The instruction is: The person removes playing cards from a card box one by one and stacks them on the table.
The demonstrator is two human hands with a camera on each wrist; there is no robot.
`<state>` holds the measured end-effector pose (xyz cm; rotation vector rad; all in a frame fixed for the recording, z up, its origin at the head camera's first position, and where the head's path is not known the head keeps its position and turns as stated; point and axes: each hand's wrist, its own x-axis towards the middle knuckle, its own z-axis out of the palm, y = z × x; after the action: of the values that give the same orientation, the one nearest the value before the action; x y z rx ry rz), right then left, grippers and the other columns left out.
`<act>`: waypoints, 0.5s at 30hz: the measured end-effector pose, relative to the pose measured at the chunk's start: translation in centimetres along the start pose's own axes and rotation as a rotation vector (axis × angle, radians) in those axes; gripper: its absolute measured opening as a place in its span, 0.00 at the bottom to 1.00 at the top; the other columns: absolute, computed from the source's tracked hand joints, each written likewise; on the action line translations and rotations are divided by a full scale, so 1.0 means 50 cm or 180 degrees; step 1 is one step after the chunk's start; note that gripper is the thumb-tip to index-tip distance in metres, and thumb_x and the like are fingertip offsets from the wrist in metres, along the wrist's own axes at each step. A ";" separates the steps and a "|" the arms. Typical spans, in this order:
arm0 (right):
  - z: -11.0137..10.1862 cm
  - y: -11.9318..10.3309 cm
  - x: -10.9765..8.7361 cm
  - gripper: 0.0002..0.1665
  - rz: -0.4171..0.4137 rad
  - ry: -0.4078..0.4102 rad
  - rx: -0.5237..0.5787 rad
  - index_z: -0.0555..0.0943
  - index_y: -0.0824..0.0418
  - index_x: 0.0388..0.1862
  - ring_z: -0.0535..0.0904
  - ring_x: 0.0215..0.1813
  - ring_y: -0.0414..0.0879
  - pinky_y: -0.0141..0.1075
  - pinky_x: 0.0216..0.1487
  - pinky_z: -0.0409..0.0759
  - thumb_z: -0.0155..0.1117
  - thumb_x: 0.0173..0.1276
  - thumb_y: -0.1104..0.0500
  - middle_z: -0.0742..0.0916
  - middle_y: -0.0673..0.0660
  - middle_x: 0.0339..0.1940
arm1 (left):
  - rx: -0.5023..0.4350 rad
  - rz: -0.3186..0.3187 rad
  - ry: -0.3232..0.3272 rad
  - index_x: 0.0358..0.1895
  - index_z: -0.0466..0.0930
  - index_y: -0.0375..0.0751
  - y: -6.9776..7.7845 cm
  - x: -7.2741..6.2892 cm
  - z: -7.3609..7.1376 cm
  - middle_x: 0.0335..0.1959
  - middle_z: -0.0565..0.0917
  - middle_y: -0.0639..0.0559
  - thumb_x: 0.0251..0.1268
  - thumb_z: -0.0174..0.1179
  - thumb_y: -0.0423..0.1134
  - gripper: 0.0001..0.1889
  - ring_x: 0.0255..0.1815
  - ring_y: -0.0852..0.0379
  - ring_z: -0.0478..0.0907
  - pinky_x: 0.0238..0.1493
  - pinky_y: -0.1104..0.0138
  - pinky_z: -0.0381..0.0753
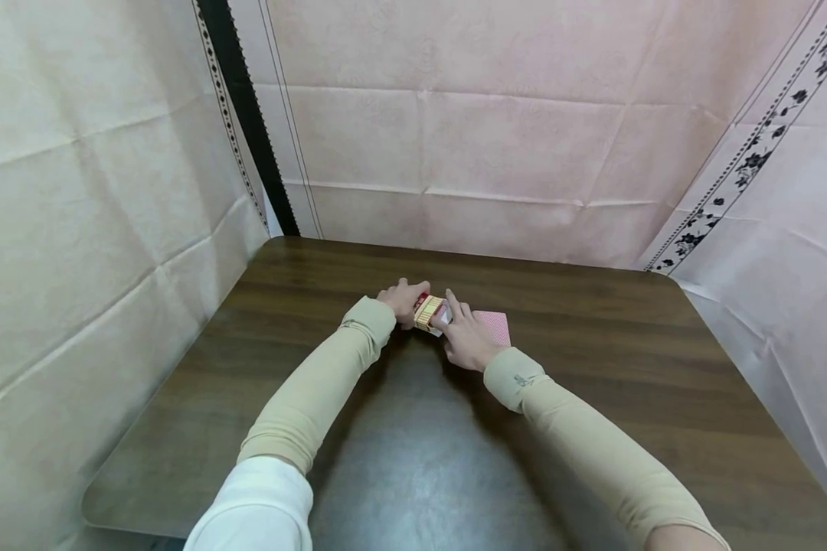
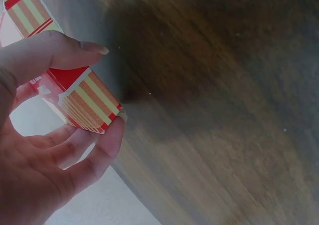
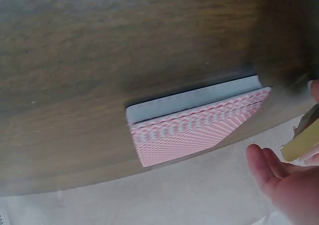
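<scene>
My left hand (image 1: 401, 298) grips a small card box (image 1: 428, 311) at its left end, above the far middle of the table. In the left wrist view, the thumb lies across the red and yellow-striped box (image 2: 89, 103) and the fingertips hold its lower end. My right hand (image 1: 470, 340) is at the box's other end. At the right edge of the right wrist view, its thumb and fingers are around a yellow part of the box (image 3: 303, 141). A deck of playing cards (image 3: 194, 130), with red-and-white patterned backs, lies stacked on the table beside the right hand.
The dark wooden table (image 1: 303, 321) has rounded corners. Pale cloth sheets (image 1: 496, 145) hang behind it and along both sides. A black strip (image 1: 248, 115) runs down between the left and back sheets.
</scene>
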<state>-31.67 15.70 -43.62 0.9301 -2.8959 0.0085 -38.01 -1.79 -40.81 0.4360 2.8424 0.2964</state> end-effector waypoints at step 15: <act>-0.008 0.014 -0.012 0.21 -0.0161 0.0625 0.0242 0.77 0.61 0.53 0.70 0.67 0.65 0.57 0.63 0.71 0.62 0.62 0.55 0.70 0.72 0.69 | 0.0018 -0.0148 -0.0001 0.59 0.63 0.55 0.000 -0.006 -0.007 0.53 0.67 0.41 0.42 0.69 0.26 0.38 0.43 0.46 0.73 0.44 0.54 0.74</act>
<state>-31.54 16.65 -43.24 0.9558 -2.7077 0.1959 -37.86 -1.96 -40.41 0.3706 2.8492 0.2795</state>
